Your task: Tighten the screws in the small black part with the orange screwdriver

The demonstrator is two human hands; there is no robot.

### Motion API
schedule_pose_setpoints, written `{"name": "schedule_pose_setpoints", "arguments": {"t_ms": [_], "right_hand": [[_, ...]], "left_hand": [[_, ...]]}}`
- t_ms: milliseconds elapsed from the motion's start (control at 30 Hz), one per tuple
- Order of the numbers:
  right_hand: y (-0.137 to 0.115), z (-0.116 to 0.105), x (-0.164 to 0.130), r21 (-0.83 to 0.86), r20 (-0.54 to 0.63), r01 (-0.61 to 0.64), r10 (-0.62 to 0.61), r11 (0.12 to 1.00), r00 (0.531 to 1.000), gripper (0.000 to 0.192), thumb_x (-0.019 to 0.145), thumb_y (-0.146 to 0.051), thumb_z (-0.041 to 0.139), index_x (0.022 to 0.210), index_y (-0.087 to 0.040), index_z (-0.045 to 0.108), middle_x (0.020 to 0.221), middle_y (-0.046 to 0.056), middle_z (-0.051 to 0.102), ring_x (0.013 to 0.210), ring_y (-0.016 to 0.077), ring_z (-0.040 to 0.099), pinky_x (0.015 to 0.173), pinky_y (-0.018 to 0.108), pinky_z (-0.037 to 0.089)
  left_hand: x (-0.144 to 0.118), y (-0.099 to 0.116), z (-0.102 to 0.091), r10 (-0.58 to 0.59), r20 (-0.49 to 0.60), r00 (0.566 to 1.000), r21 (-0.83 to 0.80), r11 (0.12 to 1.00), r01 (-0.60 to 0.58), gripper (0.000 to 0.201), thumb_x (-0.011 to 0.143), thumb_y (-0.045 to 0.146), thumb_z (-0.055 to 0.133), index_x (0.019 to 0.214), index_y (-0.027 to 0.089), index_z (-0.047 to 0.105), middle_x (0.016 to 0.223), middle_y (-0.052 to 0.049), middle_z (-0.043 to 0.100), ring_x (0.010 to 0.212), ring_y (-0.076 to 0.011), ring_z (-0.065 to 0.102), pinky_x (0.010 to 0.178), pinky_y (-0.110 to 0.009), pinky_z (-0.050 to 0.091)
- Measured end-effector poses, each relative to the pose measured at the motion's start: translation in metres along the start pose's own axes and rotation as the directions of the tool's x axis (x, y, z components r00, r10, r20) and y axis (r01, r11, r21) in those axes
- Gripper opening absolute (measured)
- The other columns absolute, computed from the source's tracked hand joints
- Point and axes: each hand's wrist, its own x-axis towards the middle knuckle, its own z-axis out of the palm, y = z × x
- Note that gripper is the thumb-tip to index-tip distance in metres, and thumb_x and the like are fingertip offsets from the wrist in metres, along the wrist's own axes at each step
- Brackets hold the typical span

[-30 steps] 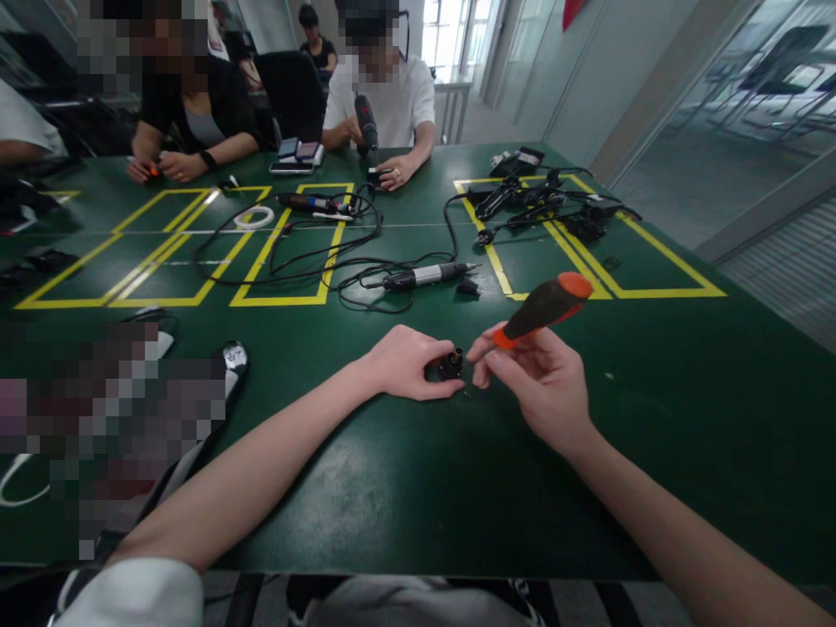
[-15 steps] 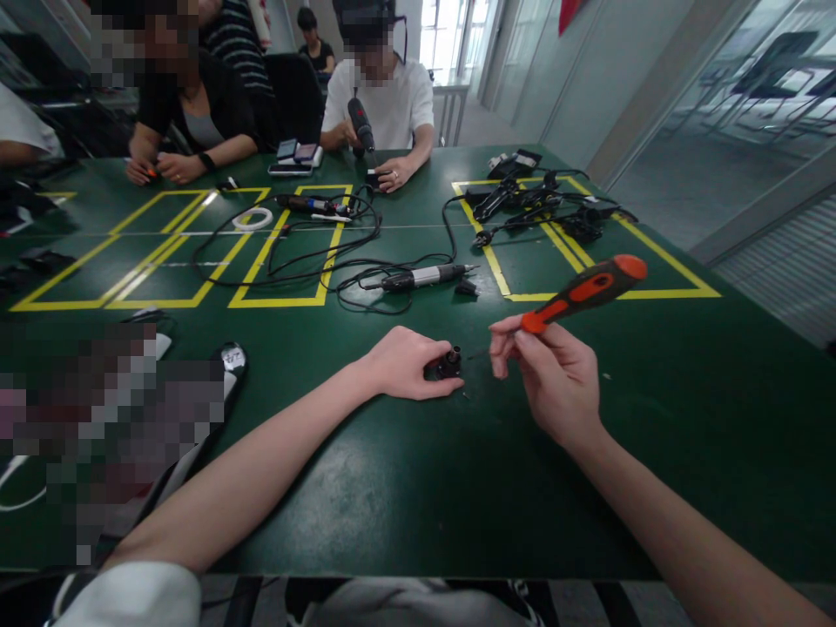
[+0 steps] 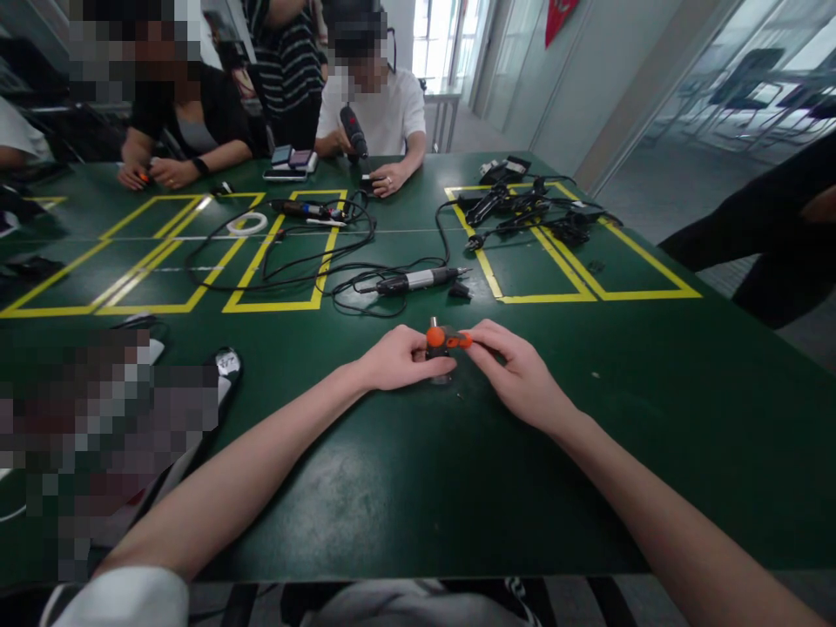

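My left hand [image 3: 405,359] is closed around a small black part [image 3: 439,355] on the green table, its thumb and fingers on either side. A short shiny metal post sticks up from that area. My right hand [image 3: 522,370] pinches an orange and black screwdriver [image 3: 450,340] close to its orange collar. The handle points left, over the black part and the left fingertips. I cannot make out the screwdriver's shaft or tip. A tiny screw-like piece [image 3: 460,396] lies on the table just below the hands.
A corded electric screwdriver [image 3: 418,280] lies ahead, with a small black piece [image 3: 459,290] beside it. Black cables and adapters [image 3: 515,205] are heaped at the far right. A ring of white tape [image 3: 246,224] lies far left. Co-workers sit opposite; one holds a power driver [image 3: 353,132].
My right hand has moved left to the black part. The screwdriver's handle has swung from up and right to pointing left. A dark-clothed person has appeared at the right edge.
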Motion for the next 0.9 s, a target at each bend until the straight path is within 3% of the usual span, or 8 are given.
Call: {"name": "schedule_pose_setpoints", "arguments": {"t_ms": [133, 233, 433, 900], "right_hand": [[-0.0001, 0.0014, -0.0008, 0.045, 0.016, -0.029, 0.029, 0.999, 0.999, 0.021, 0.101, -0.033, 0.059, 0.098, -0.020, 0.076, 0.086, 0.004, 0.063, 0.077, 0.0189, 0.060, 0.069, 0.031, 0.051], [-0.0007, 0.0004, -0.0007, 0.071, 0.031, -0.015, 0.013, 0.997, 0.999, 0.023, 0.100, -0.037, 0.061, 0.104, -0.022, 0.078, 0.089, 0.005, 0.065, 0.080, 0.0192, 0.062, 0.073, 0.032, 0.054], [-0.0002, -0.0037, 0.0000, 0.058, 0.050, 0.037, -0.040, 0.998, 0.998, 0.024, 0.098, -0.039, 0.066, 0.108, -0.023, 0.081, 0.082, 0.004, 0.062, 0.072, 0.0167, 0.060, 0.067, 0.030, 0.052], [0.0051, -0.0036, 0.0006, -0.015, 0.021, 0.132, -0.132, 0.991, 0.991, 0.020, 0.100, -0.031, 0.063, 0.096, -0.021, 0.080, 0.081, 0.004, 0.066, 0.071, 0.0162, 0.064, 0.065, 0.029, 0.053]], "left_hand": [[0.0015, 0.0019, 0.0051, 0.007, 0.087, 0.996, -0.174, 0.985, 0.008, 0.055, 0.086, 0.063, 0.059, 0.058, 0.018, 0.044, 0.053, 0.007, 0.033, 0.050, -0.0063, 0.028, 0.051, -0.024, 0.019], [0.0019, 0.0028, 0.0062, -0.010, 0.098, 0.995, -0.211, 0.977, 0.031, 0.054, 0.085, 0.064, 0.059, 0.059, 0.017, 0.047, 0.054, 0.006, 0.035, 0.049, -0.0063, 0.029, 0.050, -0.023, 0.020], [0.0013, 0.0037, 0.0046, -0.013, 0.113, 0.994, -0.178, 0.984, 0.033, 0.054, 0.084, 0.064, 0.060, 0.059, 0.017, 0.048, 0.054, 0.006, 0.035, 0.050, -0.0066, 0.030, 0.050, -0.023, 0.020], [0.0006, 0.0052, 0.0034, 0.013, 0.125, 0.992, -0.114, 0.993, 0.001, 0.055, 0.085, 0.062, 0.061, 0.057, 0.017, 0.048, 0.051, 0.006, 0.035, 0.049, -0.0064, 0.031, 0.051, -0.023, 0.021]]}}
